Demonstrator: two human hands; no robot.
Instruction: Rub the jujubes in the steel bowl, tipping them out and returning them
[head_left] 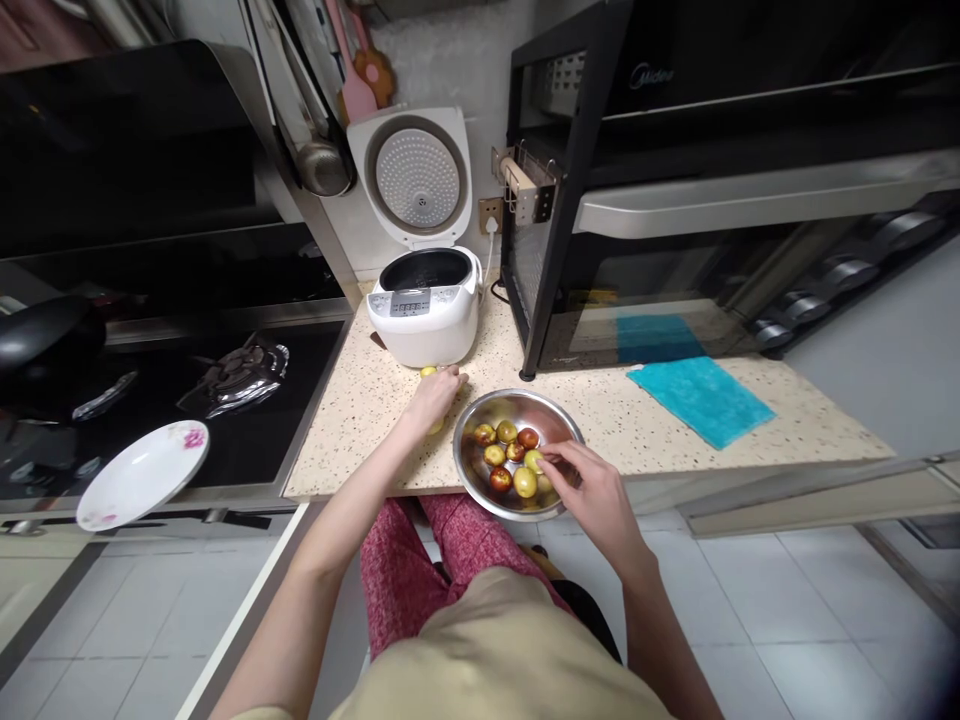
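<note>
My right hand (589,485) reaches over the right side of a steel bowl (469,485), its fingers pinching a yellow-green jujube (533,460). Several other jujubes (494,455), yellow-green to reddish brown, lie in the bowl. On the counter left of the bowl, my left hand (436,398) is low with its fingers curled together; what they hold, if anything, is hidden. A yellow-green fruit (427,371) shows just beyond these fingers, and part of another (436,427) shows beside the wrist.
A white rice cooker (424,330) with its lid raised stands behind my left hand. To the right are a black oven (660,260) and a turquoise cloth (709,400). On the left, a white plate (142,475) sits by the gas stove (300,400). The bowl overlaps the counter's front edge.
</note>
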